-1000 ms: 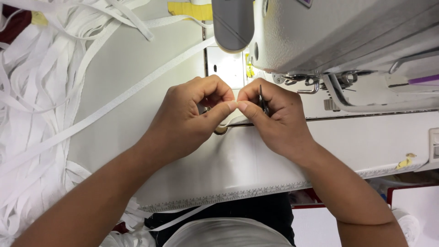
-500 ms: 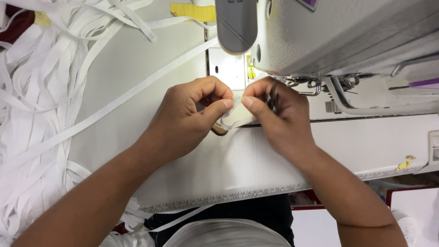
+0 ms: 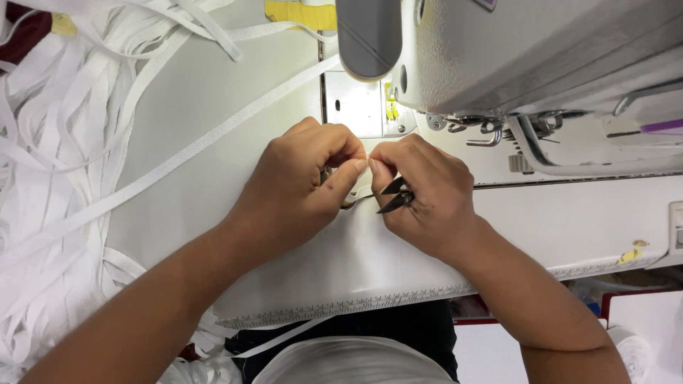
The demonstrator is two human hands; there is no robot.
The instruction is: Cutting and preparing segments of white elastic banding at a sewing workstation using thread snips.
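Head view, looking down on a sewing station. Left hand [image 3: 299, 188] and right hand [image 3: 427, 203] meet at the centre of the bench [image 3: 569, 220], just in front of the sewing machine [image 3: 541, 64]. Left fingers [image 3: 348, 171] are curled tight, thumb and forefinger pinching a small piece of white tape [image 3: 361, 192]; right fingers pinch the same piece from the other side, fingertips touching the left ones. Right hand also carries dark thread snips [image 3: 393, 195], blades slightly apart, tips pointing toward the left hand, lying just beside the pinched tape. A long white strip [image 3: 178, 160] runs diagonally across the bench from lower left up to the needle plate [image 3: 356, 107]. Loose white strips [image 3: 50, 142] lie heaped at the left edge; more hang off the front. A printed ruler scale [image 3: 341, 307] lines the near bench edge.

Step in hand, judged: positioning/folding the tape end, w/ snips at the ready. Next move prob. calls for a steady pinch and fine blade alignment, clear of fingertips.
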